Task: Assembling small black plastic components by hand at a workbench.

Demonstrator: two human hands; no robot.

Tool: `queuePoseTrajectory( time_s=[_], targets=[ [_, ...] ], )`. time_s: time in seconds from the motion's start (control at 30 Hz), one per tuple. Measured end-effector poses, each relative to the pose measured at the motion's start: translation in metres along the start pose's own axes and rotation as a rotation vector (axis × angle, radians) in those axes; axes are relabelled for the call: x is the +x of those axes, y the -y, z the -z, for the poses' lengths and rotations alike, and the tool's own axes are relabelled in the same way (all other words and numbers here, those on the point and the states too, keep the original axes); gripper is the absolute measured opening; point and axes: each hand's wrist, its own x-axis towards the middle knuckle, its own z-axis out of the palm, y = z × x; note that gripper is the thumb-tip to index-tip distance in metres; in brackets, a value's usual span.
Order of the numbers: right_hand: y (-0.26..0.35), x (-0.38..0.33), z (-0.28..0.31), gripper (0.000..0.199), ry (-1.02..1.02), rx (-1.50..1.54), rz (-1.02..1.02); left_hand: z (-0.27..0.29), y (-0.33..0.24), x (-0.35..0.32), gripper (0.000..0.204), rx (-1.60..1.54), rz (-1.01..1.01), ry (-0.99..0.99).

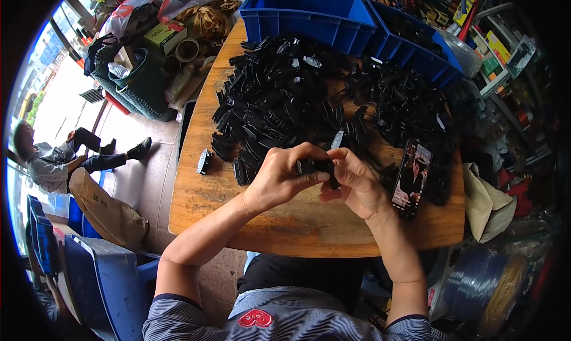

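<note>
**Both hands pinch one small black plastic part over a wooden table**

Far left: a seated person (56, 156) on the pale tiled floor, well apart from the table; a blue plastic crate (101, 281) stands low left. A lone black clip (204, 161) lies on the bare wood, just left of the heap.

The wooden table (202, 204) has a worn, grainy top and a rounded edge. The left hand (279, 177) is curled, thumb and fingertips pressed on a small black part (315, 165). The part is matte, blocky hard plastic, held above the table's near middle, between both hands. The right hand (354, 183) pinches the same part from the other side, fingers bent in tight.

Behind the hands spreads a big heap of black plastic parts (297, 97), glossy and angular, jumbled. Two blue plastic bins (309, 14) stand at the table's far edge. Right of the hands, a phone (411, 177) lies flat, screen lit, touching the heap. Far right, a beige cloth bag (485, 201) hangs off the edge.
</note>
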Motion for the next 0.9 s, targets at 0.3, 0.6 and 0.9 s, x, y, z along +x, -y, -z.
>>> queuePoseTrajectory(
  time_s=[0.3,0.6,0.9],
  targets=[
    [-0.006,-0.001,-0.015,0.04,0.093,-0.419,0.365,-0.019,0.011,-0.001,0.029,-0.79,0.329,0.031],
    [-0.006,-0.001,-0.005,0.028,-0.122,-0.836,0.647,-0.008,0.006,0.006,0.031,-0.516,0.292,0.264],
    [0.02,0.011,0.039,0.03,-0.479,-1.495,0.671,0.022,0.005,0.01,0.028,-0.968,0.179,-0.097]
  ],
)
